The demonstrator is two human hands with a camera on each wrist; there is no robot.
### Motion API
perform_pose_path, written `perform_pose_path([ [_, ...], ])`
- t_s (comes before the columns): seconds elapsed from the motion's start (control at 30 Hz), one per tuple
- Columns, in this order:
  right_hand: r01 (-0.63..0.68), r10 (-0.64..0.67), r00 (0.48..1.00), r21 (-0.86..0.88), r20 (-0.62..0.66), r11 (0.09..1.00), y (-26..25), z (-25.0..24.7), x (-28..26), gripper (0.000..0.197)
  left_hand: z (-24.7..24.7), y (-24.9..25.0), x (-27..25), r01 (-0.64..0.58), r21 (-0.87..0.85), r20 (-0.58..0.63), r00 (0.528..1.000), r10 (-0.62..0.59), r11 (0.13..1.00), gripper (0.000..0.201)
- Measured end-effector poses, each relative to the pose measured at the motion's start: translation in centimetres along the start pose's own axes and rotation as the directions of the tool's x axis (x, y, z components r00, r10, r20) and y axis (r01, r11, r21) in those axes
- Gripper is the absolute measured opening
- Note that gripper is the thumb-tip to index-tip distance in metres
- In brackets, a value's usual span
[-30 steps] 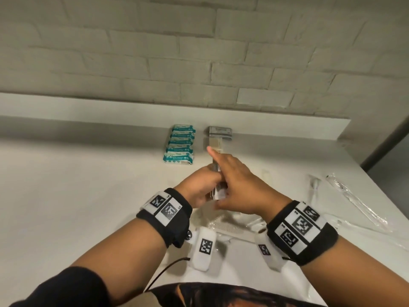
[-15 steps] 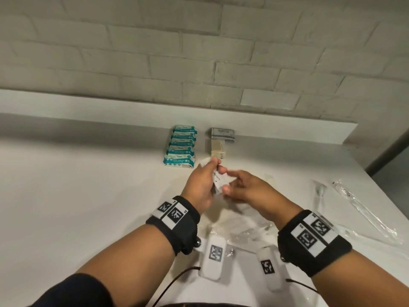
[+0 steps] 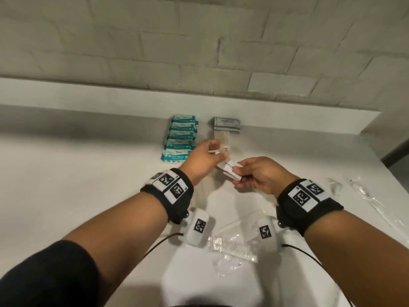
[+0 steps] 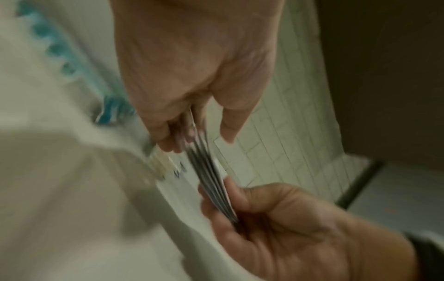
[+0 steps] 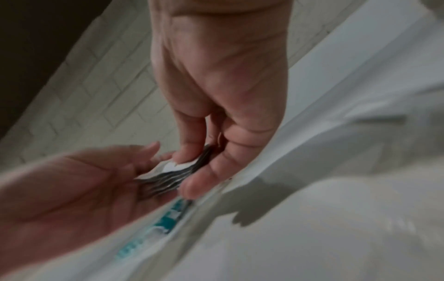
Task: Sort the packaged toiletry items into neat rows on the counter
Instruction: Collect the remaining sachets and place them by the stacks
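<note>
Left hand: you've just peeled one thin white sachet off, fingers pinching it.
Right hand: still grips the white sachet stack.
Meaning: the next placement is ready.

Against the back ledge of the counter, a row of wipe packets is lying left of stacked flat boxes, while wrapped items are sitting far right and a crinkled wrapper is resting nearest, between both wrists.

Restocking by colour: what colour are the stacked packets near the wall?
Teal and white packets, clearest in the head view.
</note>
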State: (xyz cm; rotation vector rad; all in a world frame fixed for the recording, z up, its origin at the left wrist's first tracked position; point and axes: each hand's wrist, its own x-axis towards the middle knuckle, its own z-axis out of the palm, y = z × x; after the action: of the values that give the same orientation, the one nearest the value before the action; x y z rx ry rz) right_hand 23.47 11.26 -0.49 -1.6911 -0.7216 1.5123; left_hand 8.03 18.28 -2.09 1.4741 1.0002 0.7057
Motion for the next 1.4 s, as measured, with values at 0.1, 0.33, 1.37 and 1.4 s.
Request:
perform_pose_path([
  [0.1, -0.036, 0.032, 0.999, -0.176, -0.03, 0.984, -1.1, -0.4, 1.8, 0.011, -1.2, 1.1, 1.8, -0.109, 0.537, 0.2, 0.98, 0.0, 0.837, 0.056],
  [0.33, -0.002, -0.03, 0.997, -0.396, -0.075, 0.918, -2.4, 0.3, 5.0, 0.032, 0.1, 1.2, 3.8, -0.402, 0.905, 0.412, 0.91, -0.046, 0.141, 0.029],
  [1.37, 0.126, -0.178, 0.984, -0.775, 0.018, 0.62, -1.5, -3.8, 2.9, 0.08, -2.0, 1.6, 0.5, -0.296, 0.804, 0.221, 0.954, 0.203, 0.516, 0.04],
  [1.4, 0.12, -0.161, 0.987, -0.781, 0.024, 0.612, -1.4, -4.1, 2.2, 0.077, -2.4, 1.8, -0.2, -0.328, 0.817, 0.313, 0.943, 0.114, 0.474, 0.037],
])
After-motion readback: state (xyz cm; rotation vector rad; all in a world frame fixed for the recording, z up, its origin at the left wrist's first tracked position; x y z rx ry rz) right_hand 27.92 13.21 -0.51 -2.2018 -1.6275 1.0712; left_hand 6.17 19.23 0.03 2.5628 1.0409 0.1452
